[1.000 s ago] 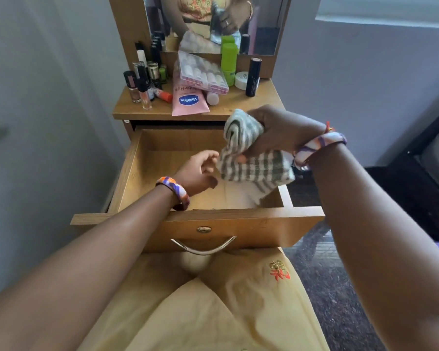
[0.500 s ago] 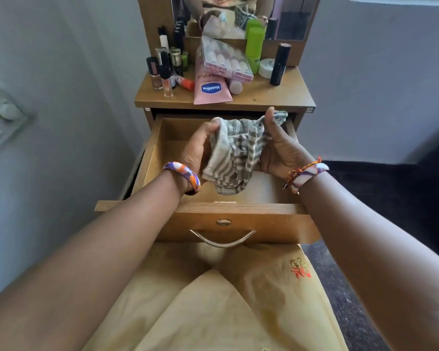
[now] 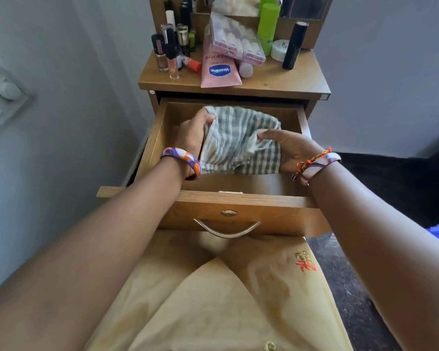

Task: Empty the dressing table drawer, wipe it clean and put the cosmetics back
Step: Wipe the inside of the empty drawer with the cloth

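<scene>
We had both hands inside the open drawer (image 3: 162, 138), with a grey-and-white striped cloth (image 3: 238, 143) bunched between them. Our left hand (image 3: 194, 134) gripped the cloth's left edge, fingers curled into the fabric near its far corner, and our right hand (image 3: 287, 148) pinched a fold on the cloth's right side with the thumb on top and the fingers tucked beneath. The cloth sat low in the drawer, though we could not tell whether it touched the bottom. Nearer to us than the hands, a strip of bare wooden drawer bottom showed, and beyond that stood the drawer front with its round lock (image 3: 229, 213) and curved metal handle (image 3: 227, 230). A purple-and-orange bangle (image 3: 185, 159) circled our left wrist, and a pale bangle with a red-and-yellow thread (image 3: 317, 160) circled our right. Past the hands, on the desk (image 3: 284, 79) above the drawer, the cosmetics stood gathered: a pink Vaseline tube (image 3: 219, 70) lying flat, a clear pink case of small items (image 3: 235, 41) resting partly over it, a green bottle (image 3: 268, 24) upright behind the case, a tall black tube (image 3: 295, 45) farther right, a white jar (image 3: 279, 49) between those two, and a cluster of small bottles (image 3: 171, 46) far to the left. Below our arms lay a yellow garment (image 3: 213, 300) across our lap.
</scene>
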A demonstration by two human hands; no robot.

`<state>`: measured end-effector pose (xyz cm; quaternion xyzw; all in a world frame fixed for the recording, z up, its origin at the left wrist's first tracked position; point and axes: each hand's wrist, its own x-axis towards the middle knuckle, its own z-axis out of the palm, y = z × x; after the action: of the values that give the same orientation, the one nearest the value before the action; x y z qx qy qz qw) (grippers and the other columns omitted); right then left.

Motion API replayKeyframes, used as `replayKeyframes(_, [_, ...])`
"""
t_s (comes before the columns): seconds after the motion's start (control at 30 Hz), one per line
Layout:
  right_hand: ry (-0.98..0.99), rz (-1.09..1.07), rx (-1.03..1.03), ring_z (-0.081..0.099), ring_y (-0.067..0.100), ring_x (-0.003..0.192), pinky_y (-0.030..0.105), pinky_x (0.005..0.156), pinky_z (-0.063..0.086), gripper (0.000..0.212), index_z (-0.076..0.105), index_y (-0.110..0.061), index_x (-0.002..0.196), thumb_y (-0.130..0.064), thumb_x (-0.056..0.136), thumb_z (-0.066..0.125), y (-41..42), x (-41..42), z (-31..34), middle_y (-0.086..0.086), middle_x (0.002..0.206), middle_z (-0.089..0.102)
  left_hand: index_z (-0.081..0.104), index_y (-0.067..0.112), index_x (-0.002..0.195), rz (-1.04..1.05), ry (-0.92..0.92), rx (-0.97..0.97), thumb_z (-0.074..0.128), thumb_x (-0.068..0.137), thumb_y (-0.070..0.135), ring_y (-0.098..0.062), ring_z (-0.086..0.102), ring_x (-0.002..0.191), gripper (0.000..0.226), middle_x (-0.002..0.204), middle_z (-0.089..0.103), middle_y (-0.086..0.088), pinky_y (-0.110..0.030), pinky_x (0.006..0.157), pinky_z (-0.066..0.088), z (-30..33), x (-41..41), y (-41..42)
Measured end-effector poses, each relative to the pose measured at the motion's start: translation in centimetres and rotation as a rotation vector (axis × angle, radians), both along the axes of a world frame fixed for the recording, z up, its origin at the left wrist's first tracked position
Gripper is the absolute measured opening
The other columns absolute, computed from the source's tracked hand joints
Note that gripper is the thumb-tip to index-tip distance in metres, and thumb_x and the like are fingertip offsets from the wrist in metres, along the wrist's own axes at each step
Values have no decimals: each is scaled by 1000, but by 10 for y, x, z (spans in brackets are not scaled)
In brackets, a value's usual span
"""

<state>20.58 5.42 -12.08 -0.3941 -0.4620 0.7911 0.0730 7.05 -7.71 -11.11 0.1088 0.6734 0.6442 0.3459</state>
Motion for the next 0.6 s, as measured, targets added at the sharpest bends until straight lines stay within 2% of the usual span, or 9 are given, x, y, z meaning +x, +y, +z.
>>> replayKeyframes(0.07, [19, 7, 57, 66, 22, 90, 40, 78, 56, 33, 57, -14, 112, -33, 85, 62, 0, 0, 0, 7, 104, 67, 62, 14, 66, 13, 68, 125, 58, 59, 33, -24, 54, 74, 21, 80, 58, -14, -34, 71, 44, 4, 3, 1])
replayKeyframes(0.17, [62, 52, 71, 68, 22, 96, 40, 81, 55, 61, 58, -19, 117, -53, 67, 64, 1, 2, 2, 7, 109, 69, 66, 16, 66, 19, 22, 196, 60, 57, 35, -24, 55, 78, 22, 83, 59, -14, -35, 73, 44, 2, -1, 2])
replayKeyframes(0.23, [84, 76, 90, 65, 24, 102, 41, 83, 54, 53, 56, -15, 119, -40, 73, 66, 1, 3, -1, 8, 112, 67, 69, 17, 61, 25, -42, 144, 59, 64, 36, -24, 59, 77, 21, 77, 65, -7, -35, 76, 46, -1, -7, 1])
replayKeyframes(0.33, [-59, 86, 250, 63, 25, 106, 41, 90, 52, 29, 58, -11, 111, -12, 83, 66, 8, 2, -9, 10, 114, 64, 62, 17, 59, 8, -127, 31, 56, 76, 39, -21, 57, 63, 28, 63, 63, 1, -30, 70, 44, -5, -13, -3])
replayKeyframes(0.37, [-115, 97, 276, 62, 27, 108, 42, 95, 50, 27, 59, -10, 108, -9, 82, 66, 10, 2, -12, 12, 117, 64, 65, 16, 72, -32, -148, -21, 60, 75, 43, -21, 61, 72, 28, 75, 68, -1, -29, 76, 47, -6, -13, -4])
replayKeyframes(0.43, [-175, 110, 281, 62, 28, 109, 44, 97, 49, 28, 59, -9, 107, -2, 81, 65, 11, -1, -13, 15, 122, 62, 62, 9, 110, -107, -120, -169, 73, 64, 46, -21, 60, 101, 61, 114, 64, -3, -33, 93, 44, -4, -11, -9])
replayKeyframes(0.47, [-179, 97, 291, 61, 29, 109, 44, 96, 49, 34, 57, -7, 112, 3, 80, 63, 11, -2, -13, 15, 125, 60, 56, 6, 121, -117, -69, -241, 77, 62, 40, -20, 55, 105, 71, 120, 58, -1, -33, 94, 43, -3, -10, -10])
replayKeyframes(0.57, [-147, 105, 445, 54, 31, 119, 47, 96, 50, 83, 31, -19, 144, 14, 74, 62, 10, -7, -16, 12, 144, 42, 42, -1, 132, -105, 129, -338, 69, 79, 9, -19, 47, 101, 61, 114, 48, -5, -24, 83, 37, -10, -12, -9])
replayKeyframes(0.6, [-121, 136, 506, 51, 28, 121, 44, 94, 50, 92, 23, -24, 147, 17, 74, 60, 7, -8, -15, 9, 149, 36, 35, 0, 138, -97, 197, -350, 64, 83, 3, -20, 47, 105, 62, 120, 47, -6, -22, 81, 37, -12, -11, -7])
